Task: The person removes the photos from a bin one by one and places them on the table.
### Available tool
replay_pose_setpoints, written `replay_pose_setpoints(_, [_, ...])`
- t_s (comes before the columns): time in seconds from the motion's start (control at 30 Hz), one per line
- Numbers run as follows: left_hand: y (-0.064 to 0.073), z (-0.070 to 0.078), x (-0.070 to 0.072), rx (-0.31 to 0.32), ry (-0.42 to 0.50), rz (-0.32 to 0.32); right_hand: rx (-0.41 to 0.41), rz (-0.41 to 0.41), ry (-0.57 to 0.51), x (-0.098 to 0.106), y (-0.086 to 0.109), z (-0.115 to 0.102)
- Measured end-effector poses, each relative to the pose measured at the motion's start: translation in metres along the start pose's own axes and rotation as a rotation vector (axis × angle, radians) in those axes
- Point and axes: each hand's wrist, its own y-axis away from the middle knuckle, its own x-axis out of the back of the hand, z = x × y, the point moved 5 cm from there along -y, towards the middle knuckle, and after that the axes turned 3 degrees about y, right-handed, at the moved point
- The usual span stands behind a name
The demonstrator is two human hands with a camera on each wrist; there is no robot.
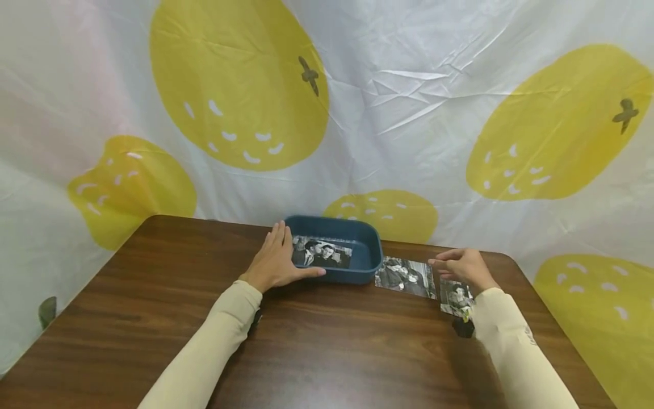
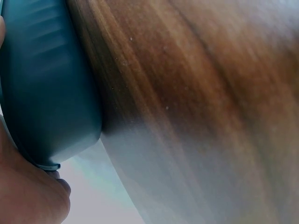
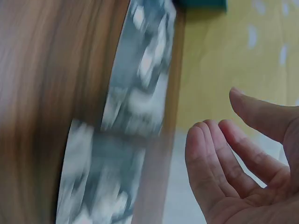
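Observation:
My left hand (image 1: 278,264) rests on the left end of a dark blue plastic box (image 1: 352,276), fingers straight along its end and thumb laid over the front rim. The left wrist view shows the box's outer wall (image 2: 56,88) close up, with part of that hand at its rim. Inside the box lies a black-and-white photo (image 1: 327,254) of people. To the box's right, a second photo (image 1: 406,277) lies flat, with a third photo (image 1: 455,295) just beyond it. Over these two hovers my right hand (image 1: 465,267); in the right wrist view its fingers are loosely bent, thumb apart, nothing held.
All of this stands at the far edge of a brown wood-grain table (image 1: 347,341). Right behind the edge hangs a white cloth (image 1: 388,142) printed with large yellow fruit. A small black object (image 1: 463,328) shows under the right sleeve.

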Motion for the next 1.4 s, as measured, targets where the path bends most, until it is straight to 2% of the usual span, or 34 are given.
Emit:
replay_pose_setpoints(0.23, [0.003, 0.002, -0.001, -0.004, 0.025, 0.001, 0.037, -0.103, -0.036, -0.047, -0.006, -0.038])
replay_pose_setpoints(0.47, [0.003, 0.0, -0.002, 0.001, 0.016, 0.003, 0.064, -0.168, -0.159, -0.086, -0.012, -0.078])
replay_pose_setpoints(0.7, [0.001, 0.0, 0.001, 0.011, 0.023, -0.001, 0.066, -0.232, -0.169, -0.125, -0.023, -0.107])
replay_pose_setpoints(0.87, [0.0, 0.0, 0.0, 0.012, 0.024, -0.012, 0.028, -0.238, -0.177, -0.148, -0.034, -0.112])
replay_pose_setpoints(1.0, [0.0, -0.002, -0.001, 0.022, 0.015, -0.02, -0.004, -0.218, -0.145, -0.158, -0.043, -0.11])
replay_pose_setpoints(1.27, [0.0, -0.002, 0.0, 0.012, 0.007, -0.004, -0.024, -0.143, 0.027, -0.159, -0.056, -0.1])
replay_pose_setpoints(1.4, [0.0, -0.001, -0.001, 0.008, 0.006, 0.0, -0.01, -0.064, 0.133, -0.158, -0.061, -0.097])
